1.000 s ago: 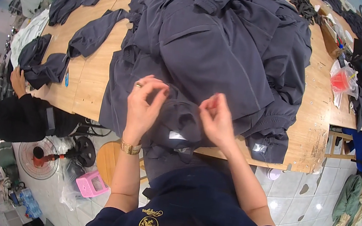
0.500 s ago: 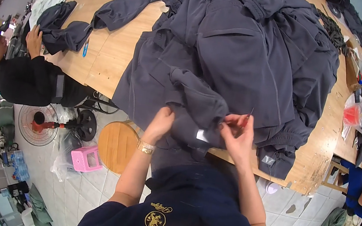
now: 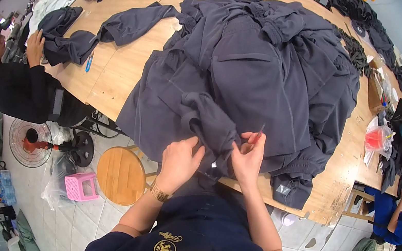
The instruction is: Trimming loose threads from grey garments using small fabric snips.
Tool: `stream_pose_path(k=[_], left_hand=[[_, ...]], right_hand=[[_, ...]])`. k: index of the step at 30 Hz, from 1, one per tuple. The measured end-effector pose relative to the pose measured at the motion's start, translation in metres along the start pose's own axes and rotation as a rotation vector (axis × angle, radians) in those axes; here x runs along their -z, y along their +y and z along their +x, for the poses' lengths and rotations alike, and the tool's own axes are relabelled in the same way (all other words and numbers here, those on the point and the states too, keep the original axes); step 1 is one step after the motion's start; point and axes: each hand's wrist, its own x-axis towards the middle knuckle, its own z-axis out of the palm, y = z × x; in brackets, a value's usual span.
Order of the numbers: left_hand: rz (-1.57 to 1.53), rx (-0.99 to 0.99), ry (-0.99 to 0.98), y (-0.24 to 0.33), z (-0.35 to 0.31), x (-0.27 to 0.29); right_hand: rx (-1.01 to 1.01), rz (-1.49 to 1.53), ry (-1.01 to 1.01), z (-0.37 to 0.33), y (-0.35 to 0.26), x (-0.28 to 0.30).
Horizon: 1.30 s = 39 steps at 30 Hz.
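- Left hand (image 3: 180,161) fingers pinch a fold of the dark garment (image 3: 249,81) at the tabletop (image 3: 116,68) edge.
- Right hand (image 3: 248,158) grips a red snipper (image 3: 258,134) beside it.
- Stool (image 3: 123,175) below; red bag (image 3: 378,139) right, contents unclear.

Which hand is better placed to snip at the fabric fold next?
Probably the right hand: it holds a small red-tipped tool against the dark garment. The left hand only pinches the fold.

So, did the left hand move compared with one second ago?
Yes. The left hand came down off the dark garment pile toward the near table edge, where it now pinches fabric.
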Motion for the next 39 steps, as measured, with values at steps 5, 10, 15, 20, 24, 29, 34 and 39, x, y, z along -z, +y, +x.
stream_pose_path(k=[5,10,15,20,24,29,34,39], left_hand=[[-0.122,-0.156,0.053,0.004,0.000,0.002],[-1.700,0.396,-0.439,-0.052,-0.003,-0.014],[-1.592,0.129,-0.418,-0.036,-0.019,-0.030],[-1.799,0.319,-0.507,-0.021,-0.015,-0.015],[-1.250,0.071,-0.110,-0.010,0.008,0.017],[-0.583,-0.188,-0.058,0.014,0.026,0.022],[-1.324,0.090,-0.454,-0.005,0.012,0.015],[-2.013,0.104,-0.213,-0.084,0.015,-0.009]], right_hand=[[0.073,0.019,-0.039,0.001,0.019,0.003],[-0.068,0.630,-0.293,-0.009,-0.018,0.017],[0.166,0.378,-0.381,-0.019,-0.042,0.024],[0.377,-0.099,-0.129,-0.015,-0.049,0.041],[0.355,-0.260,0.367,0.015,-0.054,0.079],[0.502,-0.173,0.535,0.040,-0.056,0.099],[-0.215,0.846,-0.013,0.019,-0.041,0.100],[-0.179,1.609,-0.485,0.012,-0.041,0.102]])
